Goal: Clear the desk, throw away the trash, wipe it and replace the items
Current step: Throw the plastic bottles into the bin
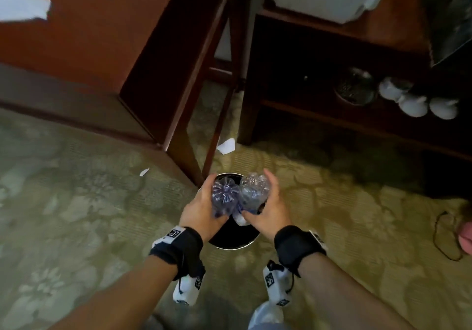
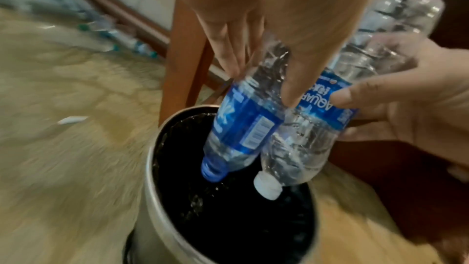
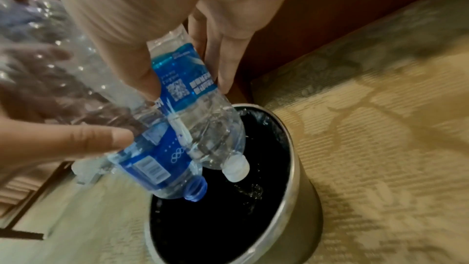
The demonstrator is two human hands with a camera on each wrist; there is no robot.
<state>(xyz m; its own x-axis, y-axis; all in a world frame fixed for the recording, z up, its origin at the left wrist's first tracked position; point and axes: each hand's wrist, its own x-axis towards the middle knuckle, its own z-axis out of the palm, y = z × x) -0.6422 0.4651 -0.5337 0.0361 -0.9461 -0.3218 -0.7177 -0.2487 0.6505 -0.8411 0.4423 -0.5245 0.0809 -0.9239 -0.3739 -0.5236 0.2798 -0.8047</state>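
Left hand [image 1: 201, 209] and right hand [image 1: 267, 212] grip bottles [image 1: 224, 196]; only wrist views show labels [image 2: 243, 119].

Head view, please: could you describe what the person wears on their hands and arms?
The left hand and right hand are ungloved, the forearms sleeveless. Each wrist wears a black fabric band carrying a white boxy camera unit with black square markers and a black cord.

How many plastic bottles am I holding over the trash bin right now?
2. The blue-necked bottle is in the left hand, the white-capped bottle in the right hand, both neck-down over the bin.
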